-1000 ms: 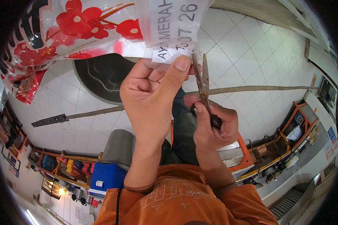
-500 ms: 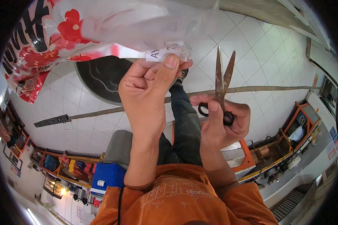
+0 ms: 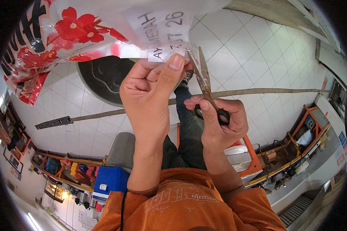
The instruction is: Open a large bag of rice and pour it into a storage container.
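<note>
Between the thumb and fingers of my left hand is the lower edge of a large clear plastic bag printed with red flowers and dark lettering. A white printed label sits at the pinched edge, just above my thumb. My right hand holds a pair of scissors by its black loops. The blades are parted and rusty, pointing up, with the left tip right at the bag's edge beside the label. Most of the bag's upper part runs out of view.
Below the bag, a round dark tub stands on the white tiled floor. A long pole stretches across behind my hands. Blue cooler box at left, orange-framed shelves at right.
My right hand has brought the scissors left and up against the bag's edge. The bag has shifted slightly, so more of the label shows; my left hand keeps its pinch.
</note>
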The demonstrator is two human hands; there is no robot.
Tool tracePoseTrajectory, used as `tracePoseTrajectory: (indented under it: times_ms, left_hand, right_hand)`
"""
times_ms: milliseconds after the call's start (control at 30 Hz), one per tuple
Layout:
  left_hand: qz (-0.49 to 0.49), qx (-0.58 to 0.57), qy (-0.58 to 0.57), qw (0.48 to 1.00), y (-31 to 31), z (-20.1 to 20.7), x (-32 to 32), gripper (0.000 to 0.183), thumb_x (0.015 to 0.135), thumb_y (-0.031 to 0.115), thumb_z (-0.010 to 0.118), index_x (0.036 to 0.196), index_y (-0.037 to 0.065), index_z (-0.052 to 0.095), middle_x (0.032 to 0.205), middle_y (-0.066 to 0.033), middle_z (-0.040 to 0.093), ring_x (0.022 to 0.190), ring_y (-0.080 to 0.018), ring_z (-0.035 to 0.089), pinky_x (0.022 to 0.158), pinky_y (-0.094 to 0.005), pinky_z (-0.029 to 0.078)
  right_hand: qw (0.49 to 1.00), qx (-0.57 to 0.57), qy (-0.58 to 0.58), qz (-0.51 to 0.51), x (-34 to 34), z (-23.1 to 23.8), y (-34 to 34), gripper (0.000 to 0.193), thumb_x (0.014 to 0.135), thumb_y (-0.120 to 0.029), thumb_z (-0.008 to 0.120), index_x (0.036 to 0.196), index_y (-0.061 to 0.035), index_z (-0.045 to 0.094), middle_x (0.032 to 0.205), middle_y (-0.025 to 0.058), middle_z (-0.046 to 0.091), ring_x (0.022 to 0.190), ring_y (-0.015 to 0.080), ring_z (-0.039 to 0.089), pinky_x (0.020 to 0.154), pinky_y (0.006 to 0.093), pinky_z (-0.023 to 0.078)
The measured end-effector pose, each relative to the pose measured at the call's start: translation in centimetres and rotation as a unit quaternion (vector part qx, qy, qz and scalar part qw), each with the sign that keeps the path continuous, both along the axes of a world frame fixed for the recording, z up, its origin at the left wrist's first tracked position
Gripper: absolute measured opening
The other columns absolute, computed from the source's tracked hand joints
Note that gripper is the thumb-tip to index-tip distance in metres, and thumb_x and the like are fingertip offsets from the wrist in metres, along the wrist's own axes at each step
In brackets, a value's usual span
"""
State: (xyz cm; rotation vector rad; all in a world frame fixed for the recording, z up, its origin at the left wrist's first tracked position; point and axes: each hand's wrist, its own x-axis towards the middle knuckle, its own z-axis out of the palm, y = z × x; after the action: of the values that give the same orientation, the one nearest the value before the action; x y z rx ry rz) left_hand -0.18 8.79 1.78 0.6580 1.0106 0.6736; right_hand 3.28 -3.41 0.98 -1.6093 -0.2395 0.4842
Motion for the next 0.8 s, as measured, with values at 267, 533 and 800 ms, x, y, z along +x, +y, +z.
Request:
tracePoseTrajectory:
  times_ms: [267,533,800]
  left_hand:
    - [-0.043,0.007,-0.014,0.999,0.1,-0.6,-0.8,0.025,0.093,0.012,0.069,0.112,-0.002,0.064,0.103,-0.0156,0.07,0.092,-0.0245,0.069,0.083,-0.0351,0.053]
    - [-0.057,0.017,-0.022,0.998,-0.1,-0.5,-0.8,0.022,0.093,0.012,0.067,0.109,-0.002,0.065,0.103,-0.0162,0.07,0.093,-0.0256,0.07,0.083,-0.0346,0.055]
    - [-0.052,0.018,-0.012,0.998,-0.3,-0.4,-0.9,0.019,0.093,0.012,0.067,0.106,-0.003,0.065,0.101,-0.016,0.071,0.089,-0.0257,0.07,0.081,-0.034,0.054]
  right_hand:
    - [0.992,0.03,-0.119,-0.021,-1.2,-1.3,0.3,0.018,0.082,0.007,0.073,0.093,0.0037,0.06,0.087,0.0204,0.073,0.078,0.0227,0.074,0.07,0.0302,0.059]
    - [0.952,-0.024,-0.269,0.14,4.1,-0.8,-0.9,0.017,0.081,0.005,0.072,0.093,0.0015,0.061,0.086,0.0231,0.072,0.08,0.0307,0.074,0.068,0.0373,0.06]
    - [0.961,0.033,-0.215,0.169,2.7,-0.2,-0.6,0.02,0.076,0.007,0.075,0.09,0.002,0.062,0.087,0.0194,0.073,0.08,0.0288,0.074,0.069,0.0339,0.061]
